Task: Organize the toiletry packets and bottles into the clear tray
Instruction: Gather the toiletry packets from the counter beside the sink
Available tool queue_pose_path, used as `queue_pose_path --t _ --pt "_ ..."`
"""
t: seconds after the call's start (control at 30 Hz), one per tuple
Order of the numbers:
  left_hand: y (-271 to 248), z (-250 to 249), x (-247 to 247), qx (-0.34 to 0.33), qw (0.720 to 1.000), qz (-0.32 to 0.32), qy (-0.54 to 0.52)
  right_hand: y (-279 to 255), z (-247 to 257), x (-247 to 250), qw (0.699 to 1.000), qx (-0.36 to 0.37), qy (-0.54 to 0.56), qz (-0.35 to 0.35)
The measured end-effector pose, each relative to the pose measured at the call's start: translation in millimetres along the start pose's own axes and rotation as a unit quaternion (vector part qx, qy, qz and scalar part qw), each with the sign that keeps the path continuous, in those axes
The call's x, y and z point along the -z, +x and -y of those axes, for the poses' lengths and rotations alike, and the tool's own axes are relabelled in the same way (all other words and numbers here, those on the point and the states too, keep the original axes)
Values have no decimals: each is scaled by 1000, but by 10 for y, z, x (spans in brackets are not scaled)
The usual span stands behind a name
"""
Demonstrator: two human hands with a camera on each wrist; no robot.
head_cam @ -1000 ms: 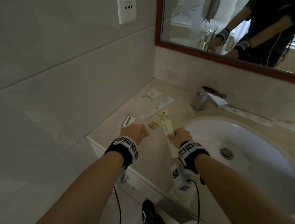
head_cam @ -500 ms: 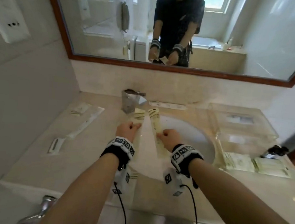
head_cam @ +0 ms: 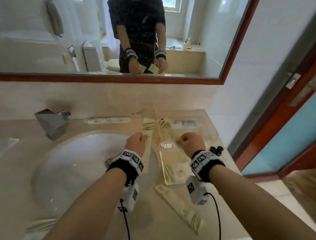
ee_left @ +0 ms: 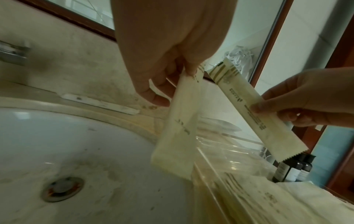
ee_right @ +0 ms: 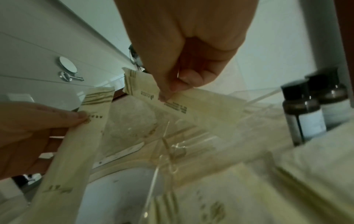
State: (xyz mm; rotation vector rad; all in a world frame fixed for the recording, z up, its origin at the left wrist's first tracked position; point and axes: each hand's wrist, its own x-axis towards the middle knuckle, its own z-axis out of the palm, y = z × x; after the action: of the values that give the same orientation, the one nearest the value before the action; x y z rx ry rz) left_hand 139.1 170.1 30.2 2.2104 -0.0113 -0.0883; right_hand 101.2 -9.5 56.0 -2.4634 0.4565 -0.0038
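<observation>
Two long packets are up in your hands, left hand (head_cam: 135, 143) pinching one packet (ee_left: 178, 128) over the sink (head_cam: 85, 163) edge, right hand (head_cam: 190, 141) fingers pinching the other packet (ee_left: 249, 106) above the clear tray (head_cam: 213, 132), dark bottles (ee_right: 314, 109) beside it on the desk (head_cam: 164, 220).

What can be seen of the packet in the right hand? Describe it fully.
The long packet is a narrow cream sachet, paper-like, with olive stripes at its upper end, small dark print along it and a zigzag-cut lower edge. The right hand pinches it mid-length; it hangs tilted above the clear tray, apart from the other packet.
</observation>
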Motion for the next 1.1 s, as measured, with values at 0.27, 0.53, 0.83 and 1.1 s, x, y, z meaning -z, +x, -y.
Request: queue_pose_path --t 0.27,0.53,0.83,1.1 --pt "231 -312 -372 17 997 -69 -3 574 -276 221 975 77 -197 65" --pt "301 -272 -426 7 995 -95 23 703 -435 -135 855 237 -440 137" --pt "391 -343 -567 -116 985 -93 91 740 -469 -235 850 225 -435 194" --pt "416 -550 -988 -204 959 -48 190 824 -557 35 934 153 -256 196"
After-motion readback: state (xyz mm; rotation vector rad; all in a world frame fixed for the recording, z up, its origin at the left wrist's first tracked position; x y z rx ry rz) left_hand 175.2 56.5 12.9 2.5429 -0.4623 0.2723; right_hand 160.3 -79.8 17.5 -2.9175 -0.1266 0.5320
